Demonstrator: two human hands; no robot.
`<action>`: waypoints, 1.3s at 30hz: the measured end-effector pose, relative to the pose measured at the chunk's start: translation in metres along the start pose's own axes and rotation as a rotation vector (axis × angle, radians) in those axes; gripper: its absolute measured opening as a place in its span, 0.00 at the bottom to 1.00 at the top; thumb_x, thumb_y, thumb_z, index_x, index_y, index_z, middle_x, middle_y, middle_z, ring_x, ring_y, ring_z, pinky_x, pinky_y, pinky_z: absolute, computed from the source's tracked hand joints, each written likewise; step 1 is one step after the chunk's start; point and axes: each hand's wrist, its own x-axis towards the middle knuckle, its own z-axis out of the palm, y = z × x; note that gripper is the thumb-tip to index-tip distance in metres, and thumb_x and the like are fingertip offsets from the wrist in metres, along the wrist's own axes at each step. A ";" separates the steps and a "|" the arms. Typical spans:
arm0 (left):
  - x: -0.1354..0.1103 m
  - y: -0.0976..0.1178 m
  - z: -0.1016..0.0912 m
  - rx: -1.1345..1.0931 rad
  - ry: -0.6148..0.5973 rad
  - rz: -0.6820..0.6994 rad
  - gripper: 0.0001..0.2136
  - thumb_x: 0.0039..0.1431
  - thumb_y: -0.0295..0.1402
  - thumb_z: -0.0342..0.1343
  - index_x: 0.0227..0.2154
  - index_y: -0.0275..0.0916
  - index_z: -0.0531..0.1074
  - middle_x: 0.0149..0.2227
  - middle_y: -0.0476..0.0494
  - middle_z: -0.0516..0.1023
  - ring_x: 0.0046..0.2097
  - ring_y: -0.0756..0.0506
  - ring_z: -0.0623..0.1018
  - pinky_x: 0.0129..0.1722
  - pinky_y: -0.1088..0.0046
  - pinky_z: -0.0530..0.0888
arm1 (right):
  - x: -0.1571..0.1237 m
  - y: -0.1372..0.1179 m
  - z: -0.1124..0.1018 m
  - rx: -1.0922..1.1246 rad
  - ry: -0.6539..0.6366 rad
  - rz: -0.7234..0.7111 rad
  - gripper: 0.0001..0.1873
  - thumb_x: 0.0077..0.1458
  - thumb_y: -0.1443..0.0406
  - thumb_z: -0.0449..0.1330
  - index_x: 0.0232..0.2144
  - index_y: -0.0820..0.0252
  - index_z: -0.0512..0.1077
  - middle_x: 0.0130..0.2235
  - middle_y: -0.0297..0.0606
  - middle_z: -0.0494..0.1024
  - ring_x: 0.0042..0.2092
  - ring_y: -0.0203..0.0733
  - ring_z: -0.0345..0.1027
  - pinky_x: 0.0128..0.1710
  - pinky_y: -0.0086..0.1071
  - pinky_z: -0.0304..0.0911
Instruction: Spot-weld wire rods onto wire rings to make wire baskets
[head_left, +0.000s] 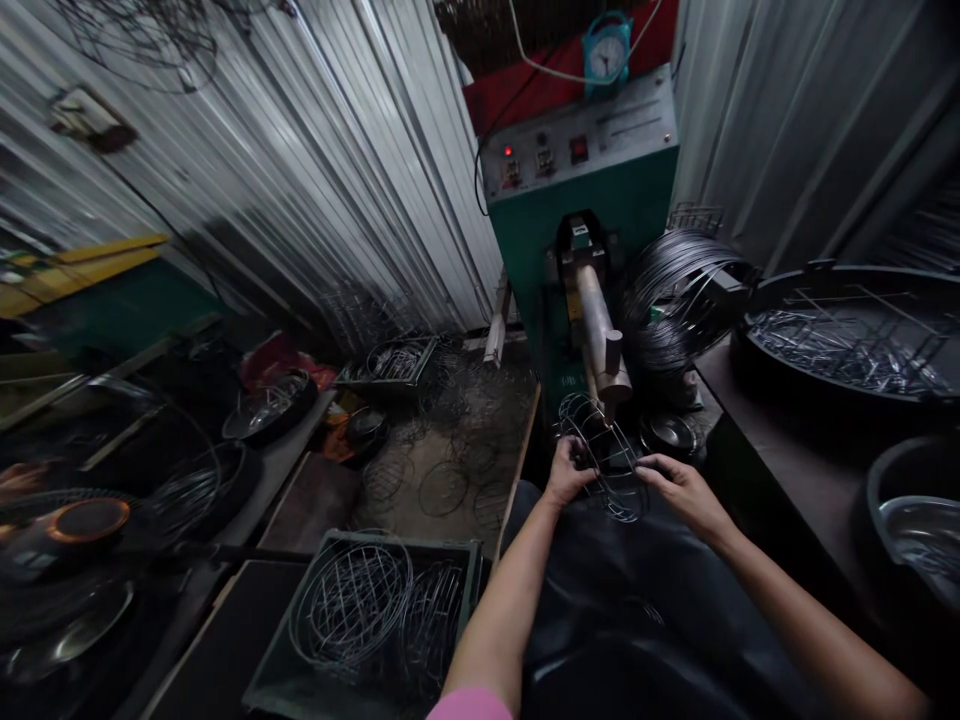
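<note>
Room: dim workshop, corrugated metal wall (pixel 360 150) behind, blurred toward the left.
Floor: bare and dark (pixel 469 405), wire rings (pixel 442 488) lying flat on it.
Machine: green machine (pixel 517 240) straight ahead, red light (pixel 508 151) lit on its panel, teal clock (pixel 606 52) above.
Right side: wire coil (pixel 679 290) beside the machine; side table (pixel 780 470) carried a black pan (pixel 757 350) of loose metal pieces.
Left side: green crate (pixel 259 680) near the left forearm, heaped with round wire grids (pixel 356 605).
Lap: black apron (pixel 600 620), glossy and creased.
Wire frame, place: the wire frame (pixel 598 440) was up off any surface, above the near edge of the apron, at the lower end of the machine's metal arm (pixel 600 320). Arm tip met or nearly met the upper wires; contact could not be told.
Wire frame, direction: long axis ran from the machine side, upper left, back toward the lap, lower right; tilted, curved rim facing right. Front end could not be told.
Left hand: left hand (pixel 570 472) curled round the frame's left side, thumb reaching right along the wires, little gap.
Right hand: right hand (pixel 679 490) pinched the right rim, thumb and index nearly together, other fingers bent behind.
Frame vs fingers: between the two hands, mostly beyond the fingertips, lower loops hanging between the thumbs.
</note>
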 end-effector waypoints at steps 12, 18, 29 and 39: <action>-0.004 0.007 0.014 -0.133 0.011 -0.139 0.24 0.31 0.25 0.66 0.35 0.39 0.63 0.35 0.49 0.69 0.39 0.48 0.70 0.38 0.73 0.69 | 0.001 -0.006 -0.003 0.008 0.001 -0.027 0.21 0.46 0.47 0.60 0.31 0.59 0.74 0.34 0.39 0.77 0.39 0.48 0.69 0.40 0.36 0.64; -0.016 0.014 0.019 -0.143 0.032 -0.198 0.23 0.32 0.25 0.64 0.35 0.39 0.64 0.34 0.49 0.68 0.39 0.49 0.70 0.36 0.74 0.69 | -0.029 0.004 -0.009 -0.006 -0.086 0.059 0.21 0.47 0.47 0.59 0.33 0.57 0.73 0.32 0.37 0.77 0.35 0.46 0.70 0.33 0.35 0.65; -0.005 0.021 0.021 -0.360 0.096 -0.261 0.25 0.32 0.33 0.66 0.35 0.40 0.61 0.34 0.50 0.67 0.33 0.51 0.70 0.31 0.75 0.69 | 0.016 -0.024 0.001 -0.080 0.019 -0.097 0.17 0.49 0.51 0.57 0.30 0.59 0.73 0.31 0.37 0.76 0.36 0.45 0.68 0.36 0.34 0.62; -0.002 0.017 0.023 -0.398 0.058 -0.356 0.25 0.32 0.30 0.65 0.36 0.40 0.62 0.35 0.50 0.67 0.32 0.52 0.71 0.30 0.75 0.72 | 0.010 -0.010 0.002 -0.051 0.041 -0.063 0.19 0.47 0.49 0.58 0.30 0.60 0.73 0.31 0.37 0.75 0.35 0.44 0.67 0.35 0.33 0.62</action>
